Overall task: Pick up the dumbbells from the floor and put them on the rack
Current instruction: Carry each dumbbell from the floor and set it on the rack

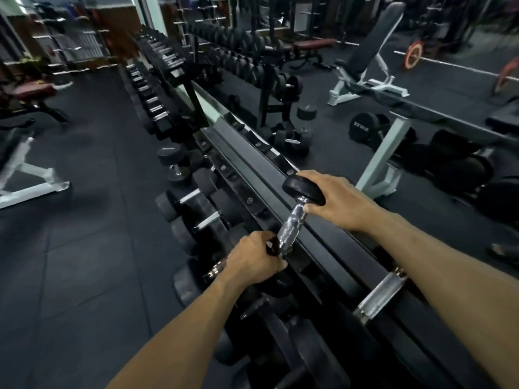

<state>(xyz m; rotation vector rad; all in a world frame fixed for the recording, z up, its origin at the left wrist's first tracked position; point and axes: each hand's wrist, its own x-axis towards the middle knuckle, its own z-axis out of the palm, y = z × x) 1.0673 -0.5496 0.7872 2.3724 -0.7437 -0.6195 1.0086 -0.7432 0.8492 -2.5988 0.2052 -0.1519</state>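
Note:
A black dumbbell with a knurled chrome handle [290, 224] lies across the top rails of the long black rack [244, 161]. My left hand [252, 261] is closed around its near head. My right hand [334, 200] grips its far head, which rests toward the mirror side. Another dumbbell with a chrome handle [379, 297] sits on the top tier just to the right, under my right forearm. Several dumbbells [193, 196] fill the lower tier on the left.
A mirror runs behind the rack and reflects benches and dumbbells [362, 127]. Black rubber floor [84, 234] stretches to the left, with a white bench frame [31, 186] at the left edge and a red-padded bench [31, 91] farther back.

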